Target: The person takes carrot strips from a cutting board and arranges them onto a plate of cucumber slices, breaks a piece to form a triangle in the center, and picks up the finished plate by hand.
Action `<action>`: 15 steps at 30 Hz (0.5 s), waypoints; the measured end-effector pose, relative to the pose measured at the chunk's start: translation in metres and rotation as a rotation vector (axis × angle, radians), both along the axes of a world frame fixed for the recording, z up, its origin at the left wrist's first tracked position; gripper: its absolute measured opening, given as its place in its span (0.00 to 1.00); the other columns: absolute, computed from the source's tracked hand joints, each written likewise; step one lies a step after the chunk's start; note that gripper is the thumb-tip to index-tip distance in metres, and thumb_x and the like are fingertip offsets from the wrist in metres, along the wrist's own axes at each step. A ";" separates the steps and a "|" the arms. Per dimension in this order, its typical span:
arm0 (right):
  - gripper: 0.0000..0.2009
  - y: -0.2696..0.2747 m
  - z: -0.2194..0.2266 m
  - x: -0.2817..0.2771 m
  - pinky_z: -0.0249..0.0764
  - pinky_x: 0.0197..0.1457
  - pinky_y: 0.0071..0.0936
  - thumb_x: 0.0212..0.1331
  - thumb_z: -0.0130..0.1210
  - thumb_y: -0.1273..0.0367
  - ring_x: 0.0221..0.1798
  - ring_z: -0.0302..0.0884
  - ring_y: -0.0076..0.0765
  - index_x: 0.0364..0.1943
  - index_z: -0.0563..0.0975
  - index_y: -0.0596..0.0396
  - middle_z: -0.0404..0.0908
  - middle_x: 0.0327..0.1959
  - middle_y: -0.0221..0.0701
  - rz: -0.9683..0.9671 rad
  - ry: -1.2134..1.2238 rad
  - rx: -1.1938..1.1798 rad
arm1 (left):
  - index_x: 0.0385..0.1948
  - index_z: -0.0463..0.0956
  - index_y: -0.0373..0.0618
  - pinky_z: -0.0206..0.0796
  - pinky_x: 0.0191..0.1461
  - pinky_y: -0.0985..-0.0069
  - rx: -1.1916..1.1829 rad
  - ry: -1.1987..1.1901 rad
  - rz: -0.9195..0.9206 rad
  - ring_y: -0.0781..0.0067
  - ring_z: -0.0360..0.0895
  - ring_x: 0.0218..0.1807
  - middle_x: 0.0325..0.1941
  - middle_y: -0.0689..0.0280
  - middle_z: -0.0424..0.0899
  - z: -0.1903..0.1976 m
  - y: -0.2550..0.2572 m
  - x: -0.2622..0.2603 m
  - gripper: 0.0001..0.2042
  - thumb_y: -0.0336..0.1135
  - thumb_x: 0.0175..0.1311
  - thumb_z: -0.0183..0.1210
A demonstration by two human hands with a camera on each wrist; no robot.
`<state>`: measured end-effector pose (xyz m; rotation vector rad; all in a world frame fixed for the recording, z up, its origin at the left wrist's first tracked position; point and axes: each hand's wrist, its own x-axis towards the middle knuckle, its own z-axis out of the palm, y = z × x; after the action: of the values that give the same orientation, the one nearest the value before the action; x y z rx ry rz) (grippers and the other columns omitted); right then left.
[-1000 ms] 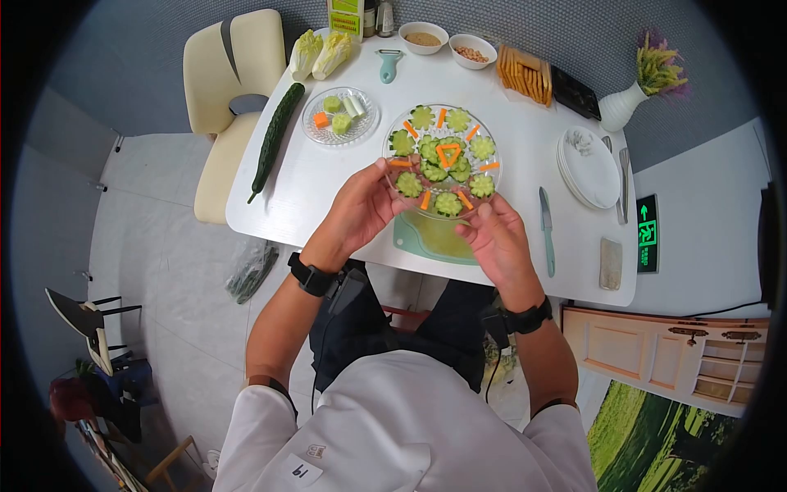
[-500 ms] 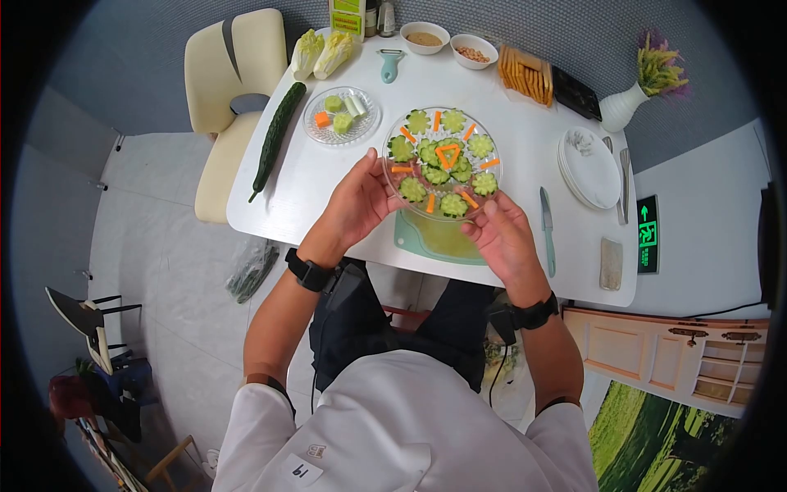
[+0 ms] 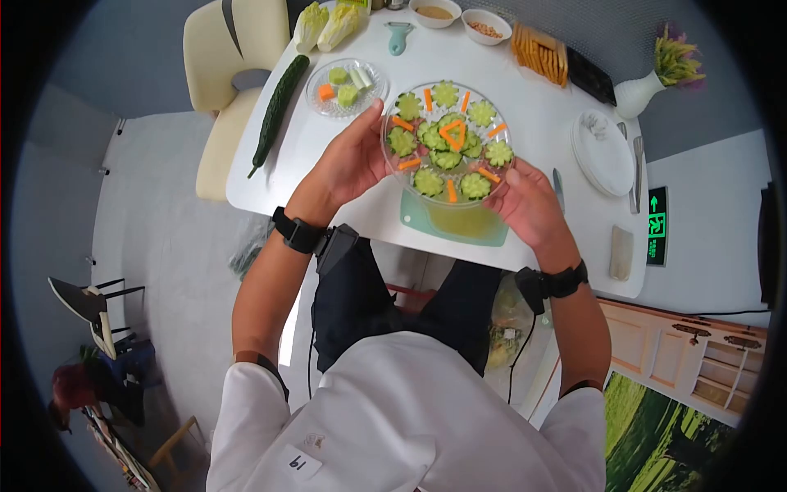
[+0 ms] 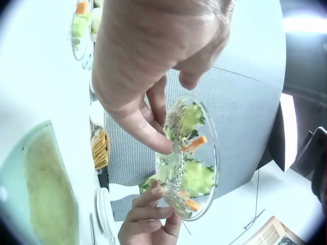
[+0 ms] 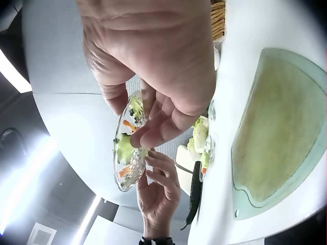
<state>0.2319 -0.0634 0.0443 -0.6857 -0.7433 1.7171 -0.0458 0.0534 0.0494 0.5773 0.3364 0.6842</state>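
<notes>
A clear glass plate [image 3: 447, 168] is held up over the table in the head view, bearing scalloped cucumber slices [image 3: 475, 186] around its border, carrot sticks [image 3: 452, 191] between them and a carrot triangle [image 3: 452, 134] on a central cucumber pile. My left hand [image 3: 354, 157] grips its left rim, thumb at the edge and fingers beneath. The right hand [image 3: 533, 202] holds the lower right rim the same way. In the left wrist view the plate [image 4: 215, 168] stands tilted, with left fingers [image 4: 145, 133] against its underside.
Below the plate lies a green cutting board [image 3: 416, 215]. Around it are a small glass plate [image 3: 315, 100] of vegetable pieces, a whole cucumber [image 3: 279, 111], a peeler [image 3: 398, 39], two bowls [image 3: 485, 28], stacked white plates [image 3: 602, 156], a partly hidden knife [image 3: 558, 190] and a vase [image 3: 638, 96].
In the head view, the table and its items have shifted upward. The held plate has turned slightly and sits a little higher and farther right, both hands still gripping it.
</notes>
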 end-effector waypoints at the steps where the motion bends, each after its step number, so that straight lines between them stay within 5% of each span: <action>1: 0.15 0.002 -0.001 0.002 0.84 0.55 0.31 0.73 0.48 0.71 0.53 0.85 0.34 0.60 0.73 0.63 0.81 0.60 0.45 0.008 -0.009 -0.012 | 0.64 0.67 0.28 0.77 0.66 0.63 -0.001 0.047 0.049 0.55 0.83 0.58 0.61 0.49 0.79 0.002 -0.004 0.002 0.30 0.53 0.81 0.42; 15: 0.17 0.033 -0.003 0.023 0.82 0.55 0.29 0.76 0.50 0.67 0.52 0.83 0.29 0.62 0.72 0.61 0.83 0.56 0.41 0.028 -0.122 -0.010 | 0.63 0.67 0.27 0.79 0.65 0.65 0.067 0.121 0.054 0.56 0.83 0.59 0.61 0.48 0.78 -0.003 0.002 0.003 0.25 0.45 0.82 0.43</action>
<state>0.2546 -0.0308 0.0412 -0.7953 -0.8327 1.7166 -0.0425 0.0557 0.0462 0.6765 0.4443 0.7158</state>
